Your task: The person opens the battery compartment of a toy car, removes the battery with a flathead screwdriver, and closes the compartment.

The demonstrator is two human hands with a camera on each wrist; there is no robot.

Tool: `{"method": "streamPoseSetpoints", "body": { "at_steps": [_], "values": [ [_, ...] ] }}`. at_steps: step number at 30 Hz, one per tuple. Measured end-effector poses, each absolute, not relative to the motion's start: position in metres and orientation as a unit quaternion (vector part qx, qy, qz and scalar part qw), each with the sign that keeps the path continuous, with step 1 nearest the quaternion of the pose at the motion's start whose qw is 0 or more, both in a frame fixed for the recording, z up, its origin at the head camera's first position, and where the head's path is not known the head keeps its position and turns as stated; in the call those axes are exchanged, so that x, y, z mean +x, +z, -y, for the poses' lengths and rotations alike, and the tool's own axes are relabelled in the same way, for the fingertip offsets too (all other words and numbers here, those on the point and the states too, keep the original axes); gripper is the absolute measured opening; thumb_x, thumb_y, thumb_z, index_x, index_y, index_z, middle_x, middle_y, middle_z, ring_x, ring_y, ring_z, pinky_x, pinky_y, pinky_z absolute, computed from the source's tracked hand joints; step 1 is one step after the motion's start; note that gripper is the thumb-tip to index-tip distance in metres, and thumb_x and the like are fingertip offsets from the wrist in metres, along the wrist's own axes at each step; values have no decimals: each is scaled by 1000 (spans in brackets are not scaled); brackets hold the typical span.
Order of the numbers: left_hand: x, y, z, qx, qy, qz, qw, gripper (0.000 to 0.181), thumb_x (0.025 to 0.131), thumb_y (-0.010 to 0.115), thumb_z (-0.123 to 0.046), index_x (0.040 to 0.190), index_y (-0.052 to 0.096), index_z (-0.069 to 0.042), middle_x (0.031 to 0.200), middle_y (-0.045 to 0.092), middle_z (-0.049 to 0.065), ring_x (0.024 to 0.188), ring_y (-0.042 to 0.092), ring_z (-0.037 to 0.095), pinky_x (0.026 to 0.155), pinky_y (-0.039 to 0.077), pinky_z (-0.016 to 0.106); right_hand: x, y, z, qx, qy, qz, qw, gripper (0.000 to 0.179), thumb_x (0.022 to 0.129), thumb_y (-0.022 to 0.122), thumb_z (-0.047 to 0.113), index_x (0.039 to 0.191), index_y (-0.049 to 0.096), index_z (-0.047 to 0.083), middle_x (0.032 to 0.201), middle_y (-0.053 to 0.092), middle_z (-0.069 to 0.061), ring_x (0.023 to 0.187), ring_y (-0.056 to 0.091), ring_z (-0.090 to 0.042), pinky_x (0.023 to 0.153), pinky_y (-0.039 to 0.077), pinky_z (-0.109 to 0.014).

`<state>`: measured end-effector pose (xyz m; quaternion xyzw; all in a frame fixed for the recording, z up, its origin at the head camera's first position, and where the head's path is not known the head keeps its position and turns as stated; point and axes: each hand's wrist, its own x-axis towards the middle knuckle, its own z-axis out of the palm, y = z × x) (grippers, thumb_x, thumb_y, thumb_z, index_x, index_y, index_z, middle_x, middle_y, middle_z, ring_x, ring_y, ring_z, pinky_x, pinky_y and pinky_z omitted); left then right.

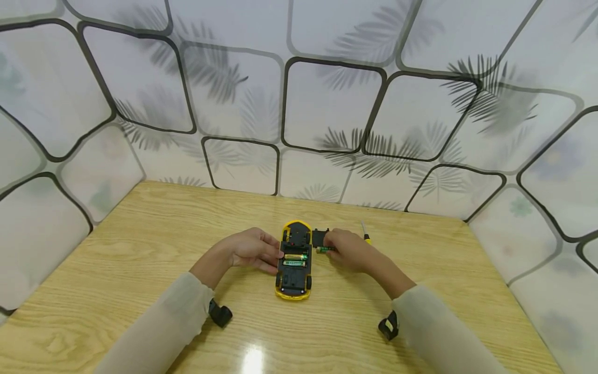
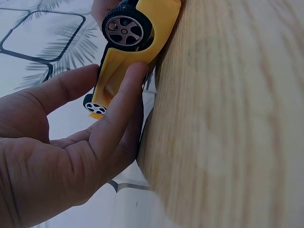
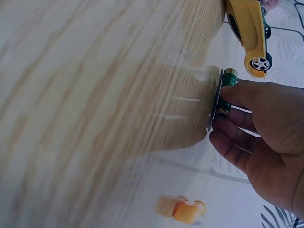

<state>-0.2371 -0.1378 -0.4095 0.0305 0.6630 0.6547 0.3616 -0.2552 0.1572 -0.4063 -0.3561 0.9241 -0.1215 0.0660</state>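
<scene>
A yellow toy car (image 1: 294, 280) lies upside down on the table, its black underside facing up. Two green batteries (image 1: 294, 263) sit side by side in its open battery compartment. My left hand (image 1: 252, 251) grips the car's left side, with the thumb at the chassis edge and fingers along the yellow body (image 2: 118, 66). To the right of the car, my right hand (image 1: 350, 250) pinches another green battery (image 3: 230, 78) near one end. That battery lies against a black battery cover (image 1: 320, 238) on the table; the right fingertips are partly hidden in the head view.
Beyond my right hand lies a screwdriver (image 1: 367, 239) with a yellow and black handle, its shaft pointing away. The wooden table (image 1: 187, 218) ends at patterned walls (image 1: 327, 104) at the back and both sides. Each wrist wears a black strapped device (image 1: 219, 313).
</scene>
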Motion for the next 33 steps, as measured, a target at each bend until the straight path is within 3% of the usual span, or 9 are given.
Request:
{"method": "streamPoseSetpoints", "body": {
  "at_steps": [9, 22, 27, 33],
  "values": [
    [-236, -410, 137, 29, 653, -665, 361, 59, 101, 58, 3, 152, 31, 16, 146, 45, 34, 111, 67, 37, 94, 60, 48, -254, -408, -157, -356, -116, -925, 68, 8, 99, 68, 8, 107, 66, 6, 99, 61, -4, 83, 57, -15, 73, 54, -35],
    [-233, -411, 137, 32, 652, -667, 359, 61, 101, 59, 2, 152, 30, 16, 151, 39, 35, 118, 63, 42, 94, 59, 48, -252, -401, -161, -363, -118, -922, 66, 17, 99, 70, 10, 115, 67, 5, 106, 64, -7, 91, 63, -19, 78, 57, -36],
    [-232, -410, 136, 32, 652, -668, 358, 60, 101, 59, 3, 152, 31, 16, 151, 39, 35, 116, 64, 40, 94, 59, 48, -248, -392, -158, -379, -111, -917, 47, 23, 99, 71, 14, 119, 66, 3, 109, 65, -8, 95, 65, -22, 80, 58, -37],
    [-231, -410, 136, 31, 653, -667, 356, 59, 100, 59, 3, 151, 32, 16, 149, 42, 35, 114, 66, 39, 94, 60, 48, -245, -383, -150, -416, -108, -903, 13, 21, 99, 70, 17, 115, 67, 4, 102, 64, -5, 87, 62, -18, 75, 56, -36]
  ]
}}
